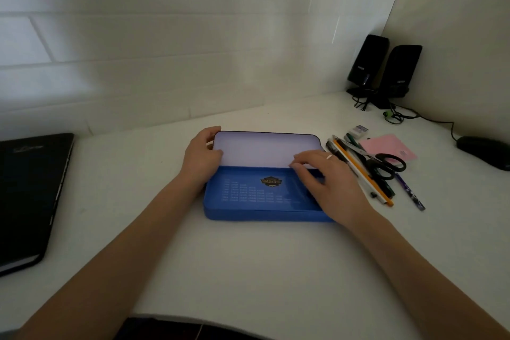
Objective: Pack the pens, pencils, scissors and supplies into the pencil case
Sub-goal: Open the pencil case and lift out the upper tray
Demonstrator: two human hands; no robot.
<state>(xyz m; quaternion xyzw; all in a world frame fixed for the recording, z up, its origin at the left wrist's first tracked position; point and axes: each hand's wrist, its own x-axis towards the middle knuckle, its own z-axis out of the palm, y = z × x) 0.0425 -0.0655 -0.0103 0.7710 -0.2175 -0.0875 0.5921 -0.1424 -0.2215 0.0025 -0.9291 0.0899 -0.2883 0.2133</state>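
Note:
A blue pencil case (248, 214) lies open in the middle of the white desk, its pale lid (262, 148) laid back toward the wall. My left hand (200, 159) grips the lid's left edge, thumb on the inner face. My right hand (328, 183) rests over the case's right end with relaxed fingers touching the lid's lower edge. To the right lie several pens and pencils (364, 174), black-handled scissors (386, 164), a pink notepad (386, 146) and a small white eraser (358, 130). The case's blue tray holds nothing that I can see.
A black notebook (27, 196) lies at the left edge. Two black speakers (383, 69) with cables stand in the back right corner, and a dark mouse (483, 150) sits at the far right. The wall runs close behind the case.

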